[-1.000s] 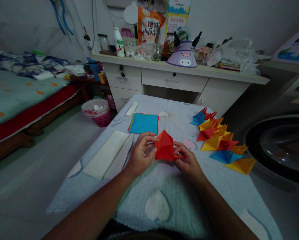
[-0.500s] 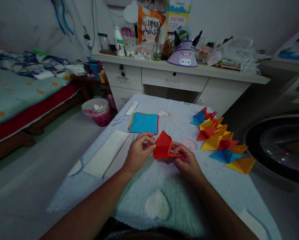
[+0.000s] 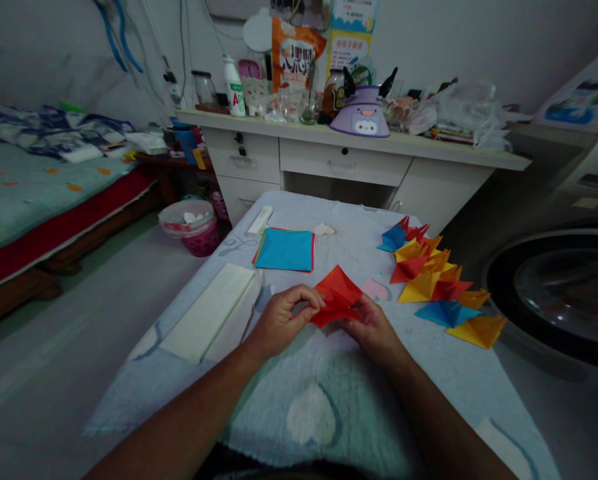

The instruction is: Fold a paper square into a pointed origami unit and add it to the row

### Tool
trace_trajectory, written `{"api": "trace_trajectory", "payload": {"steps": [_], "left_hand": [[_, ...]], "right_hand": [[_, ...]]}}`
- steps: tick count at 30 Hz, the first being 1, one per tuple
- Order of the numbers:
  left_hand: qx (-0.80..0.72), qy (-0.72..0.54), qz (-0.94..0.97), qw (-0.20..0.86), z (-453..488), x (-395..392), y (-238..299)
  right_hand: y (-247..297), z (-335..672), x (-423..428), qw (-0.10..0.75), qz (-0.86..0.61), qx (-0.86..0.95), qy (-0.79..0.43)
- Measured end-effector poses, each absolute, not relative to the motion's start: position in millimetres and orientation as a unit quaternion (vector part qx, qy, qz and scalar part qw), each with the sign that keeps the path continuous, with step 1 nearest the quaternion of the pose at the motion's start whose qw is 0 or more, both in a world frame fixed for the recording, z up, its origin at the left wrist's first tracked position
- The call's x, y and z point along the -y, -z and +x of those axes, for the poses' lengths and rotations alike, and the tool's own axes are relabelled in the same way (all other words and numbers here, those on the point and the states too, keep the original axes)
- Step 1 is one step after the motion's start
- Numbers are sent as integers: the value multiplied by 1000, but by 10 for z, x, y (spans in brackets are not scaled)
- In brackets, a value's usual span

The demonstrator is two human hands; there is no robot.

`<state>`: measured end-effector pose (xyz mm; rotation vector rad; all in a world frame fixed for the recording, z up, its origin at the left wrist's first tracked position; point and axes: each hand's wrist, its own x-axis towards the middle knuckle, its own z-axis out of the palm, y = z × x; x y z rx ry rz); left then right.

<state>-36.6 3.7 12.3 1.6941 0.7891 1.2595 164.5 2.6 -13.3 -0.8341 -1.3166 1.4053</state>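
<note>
A creased red sheet of origami paper (image 3: 339, 293) is held up above the cloth-covered table (image 3: 299, 360). My left hand (image 3: 286, 317) pinches its left side between thumb and fingers. On the other side my right hand (image 3: 373, 325) grips the right edge, some fingers hidden behind the paper. Just beyond lies a stack of square paper (image 3: 285, 249), blue on top with red and yellow edges showing. To the right stand several folded paper cranes (image 3: 431, 270) in blue, red, yellow and orange, set close together in a slanting row.
A pale folded paper packet (image 3: 209, 310) lies at the table's left, with a small white box (image 3: 261, 221) farther back. Behind stands a white desk (image 3: 346, 160) crowded with jars and a purple visor (image 3: 363, 113). A pink bin (image 3: 191, 227) is at left, a washing machine (image 3: 569, 293) at right.
The red paper has been spread from a bent, folded shape into a wider diamond. My left hand has moved slightly down and right, onto the paper's front. The view has shifted a little.
</note>
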Motion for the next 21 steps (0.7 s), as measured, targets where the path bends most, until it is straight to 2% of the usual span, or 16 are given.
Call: {"api": "trace_trajectory", "payload": {"steps": [7,11,16,21], "left_hand": [[-359,-507,654,431,-340,-23,-90],[-384,-528,650,388,-304,-20,-122],[-434,-496,680,322,-324,-4,-177],[-384,-510,681,358,-340,-3,-85]], "right_hand": [[110,1661,2,482,-372,552,-569],[175,1661,-7,469,-386,557,-567],[264,1654,-21,464,-407,527,-584],[224,1631,-22,477,-395,499,-606]]}}
